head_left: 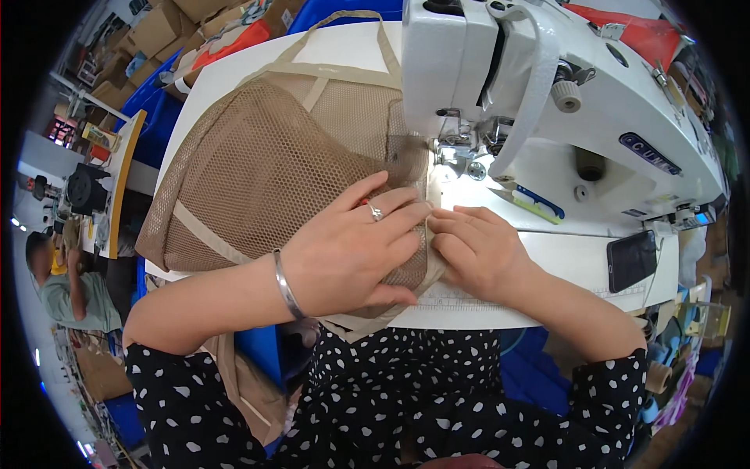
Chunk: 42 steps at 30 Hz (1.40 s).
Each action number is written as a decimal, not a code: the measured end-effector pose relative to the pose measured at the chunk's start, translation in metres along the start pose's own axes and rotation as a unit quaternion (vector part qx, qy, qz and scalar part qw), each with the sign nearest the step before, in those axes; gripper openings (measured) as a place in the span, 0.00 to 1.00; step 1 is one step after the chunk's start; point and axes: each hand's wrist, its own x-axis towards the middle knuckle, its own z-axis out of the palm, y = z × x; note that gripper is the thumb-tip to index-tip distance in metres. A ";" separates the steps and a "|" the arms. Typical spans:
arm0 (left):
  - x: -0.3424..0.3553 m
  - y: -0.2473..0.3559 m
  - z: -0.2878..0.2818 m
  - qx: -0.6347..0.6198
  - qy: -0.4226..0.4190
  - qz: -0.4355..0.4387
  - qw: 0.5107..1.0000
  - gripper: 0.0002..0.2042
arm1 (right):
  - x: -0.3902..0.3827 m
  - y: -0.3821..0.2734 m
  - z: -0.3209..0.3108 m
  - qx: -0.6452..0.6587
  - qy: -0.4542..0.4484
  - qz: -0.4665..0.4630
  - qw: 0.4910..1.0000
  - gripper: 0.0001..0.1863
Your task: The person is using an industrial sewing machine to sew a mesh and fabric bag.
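Dotted clothing [406, 391], hand [355, 248] on mesh [262, 160]

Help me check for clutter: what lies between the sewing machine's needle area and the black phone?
In the head view, a blue-handled tool and a yellow-green tool lie there side by side, beyond the right hand.
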 end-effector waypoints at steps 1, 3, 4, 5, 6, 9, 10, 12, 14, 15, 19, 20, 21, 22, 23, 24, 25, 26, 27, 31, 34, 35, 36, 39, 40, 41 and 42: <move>0.000 -0.002 0.005 0.022 -0.004 0.003 1.000 0.27 | 0.000 0.001 0.001 -0.006 0.003 0.003 1.000 0.20; 0.002 -0.005 0.015 0.050 0.001 0.006 0.999 0.27 | 0.000 0.003 0.002 -0.024 0.006 0.009 1.000 0.18; 0.004 -0.008 0.020 0.056 0.010 0.005 0.998 0.27 | 0.001 0.004 0.002 -0.029 0.014 0.016 0.999 0.17; 0.006 -0.010 0.024 0.061 0.012 0.002 0.998 0.27 | 0.001 0.004 0.002 -0.034 0.023 0.024 0.999 0.16; 0.007 -0.012 0.027 0.073 0.022 0.006 0.997 0.27 | 0.001 0.005 0.002 -0.037 0.033 0.032 0.998 0.16; 0.010 -0.016 0.033 0.105 0.031 0.007 0.994 0.26 | 0.002 0.008 -0.001 -0.039 0.028 0.061 0.997 0.14; 0.010 -0.017 0.036 0.117 0.034 0.004 0.993 0.25 | 0.003 0.010 -0.003 -0.029 0.023 0.071 0.997 0.14; 0.011 -0.016 0.041 0.146 0.059 -0.005 0.988 0.24 | 0.003 0.015 -0.008 -0.003 0.009 0.091 0.996 0.15; 0.010 -0.014 0.047 0.185 0.093 -0.013 0.978 0.21 | 0.002 0.019 -0.010 0.004 -0.009 0.112 0.994 0.15; 0.009 -0.013 0.049 0.185 0.119 0.005 0.975 0.19 | 0.001 0.020 -0.011 0.009 -0.016 0.124 0.992 0.16; 0.007 -0.017 0.054 0.144 0.162 0.051 0.975 0.16 | 0.003 0.021 -0.008 0.008 0.002 0.130 0.991 0.15; 0.008 -0.019 0.056 0.116 0.163 0.055 0.978 0.16 | 0.003 0.022 -0.007 0.006 0.004 0.130 0.992 0.15; 0.009 -0.020 0.057 0.114 0.156 0.040 0.980 0.17 | 0.004 0.023 -0.006 0.004 0.005 0.129 0.992 0.14; 0.011 -0.020 0.059 0.111 0.149 0.026 0.982 0.18 | 0.005 0.023 -0.005 0.004 0.006 0.138 0.990 0.14; 0.013 -0.019 0.061 0.109 0.141 0.011 0.984 0.20 | 0.006 0.023 -0.003 0.004 0.008 0.147 0.989 0.13; 0.015 -0.018 0.063 0.114 0.146 0.000 0.983 0.19 | 0.006 0.023 -0.002 0.005 0.009 0.156 0.988 0.12; 0.018 -0.017 0.065 0.119 0.151 -0.011 0.981 0.19 | 0.007 0.022 -0.002 -0.006 0.012 0.167 0.986 0.12; 0.019 -0.015 0.066 0.123 0.157 -0.023 0.980 0.19 | 0.006 0.021 -0.002 -0.018 0.015 0.178 0.984 0.12; 0.021 -0.014 0.068 0.126 0.157 -0.032 0.979 0.18 | 0.006 0.020 -0.002 -0.028 0.018 0.186 0.982 0.12; 0.030 -0.015 0.070 0.144 0.173 -0.069 0.972 0.18 | 0.007 0.018 -0.003 -0.038 -0.013 0.210 0.977 0.14; 0.035 -0.010 0.073 0.148 0.188 -0.096 0.966 0.17 | 0.008 0.018 -0.003 -0.046 -0.019 0.214 0.976 0.16; 0.034 -0.008 0.074 0.146 0.191 -0.104 0.965 0.17 | 0.008 0.018 -0.002 -0.048 -0.020 0.213 0.976 0.16; 0.034 -0.005 0.076 0.121 0.192 -0.108 0.968 0.17 | 0.009 0.018 -0.003 -0.050 -0.021 0.211 0.976 0.17; 0.027 0.007 0.082 0.057 0.189 -0.125 0.972 0.20 | 0.008 0.017 -0.003 -0.058 -0.025 0.211 0.975 0.17; 0.024 0.012 0.084 0.044 0.186 -0.135 0.972 0.21 | 0.008 0.017 -0.003 -0.060 -0.024 0.211 0.975 0.17; 0.021 0.015 0.085 0.031 0.174 -0.143 0.974 0.22 | 0.008 0.017 -0.003 -0.062 -0.022 0.211 0.975 0.17; 0.020 0.018 0.087 0.025 0.185 -0.148 0.971 0.22 | 0.007 0.017 -0.003 -0.063 -0.020 0.211 0.975 0.17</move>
